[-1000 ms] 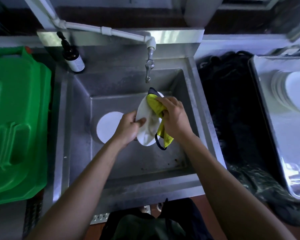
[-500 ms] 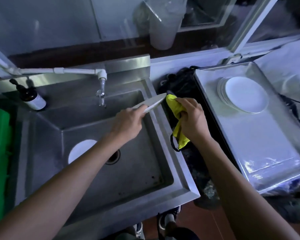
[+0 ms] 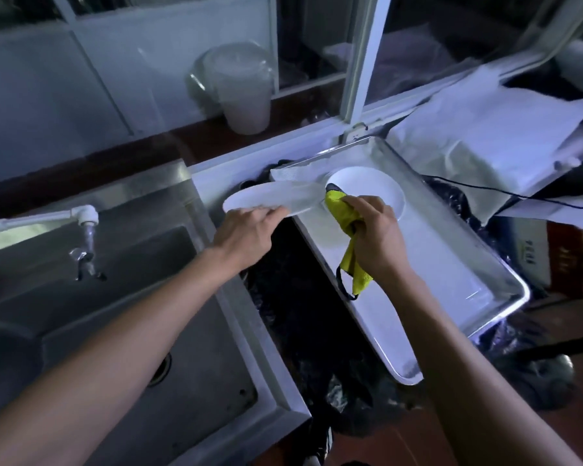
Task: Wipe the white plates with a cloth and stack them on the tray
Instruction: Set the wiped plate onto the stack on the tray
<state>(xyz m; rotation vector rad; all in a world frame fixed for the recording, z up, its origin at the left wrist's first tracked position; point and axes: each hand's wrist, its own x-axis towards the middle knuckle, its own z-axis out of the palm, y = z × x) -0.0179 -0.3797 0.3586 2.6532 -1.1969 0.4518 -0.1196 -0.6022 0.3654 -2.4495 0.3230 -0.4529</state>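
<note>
My left hand point(image 3: 246, 232) grips the near rim of a white plate point(image 3: 273, 200), held almost flat in the air over the left edge of the metal tray point(image 3: 451, 264). Clutched in my right hand point(image 3: 377, 240) is a bunched yellow cloth point(image 3: 342, 210) with dark trim; its top touches the plate's right edge and its tail hangs down over the tray. A stack of white plates point(image 3: 374, 188) lies on the tray's far end, just behind the cloth and partly hidden by it.
A steel sink point(image 3: 132, 297) with a white tap point(image 3: 85, 220) is at left. Black plastic sheeting point(image 3: 293, 297) fills the gap between sink and tray. A clear plastic tub point(image 3: 239, 92) stands on the sill. White fabric point(image 3: 492, 129) and a black cable lie beyond the tray.
Both hands have carried the plate and cloth from over the sink rightward to the tray's edge. The plate has tipped from upright to nearly flat. My view has swung right.
</note>
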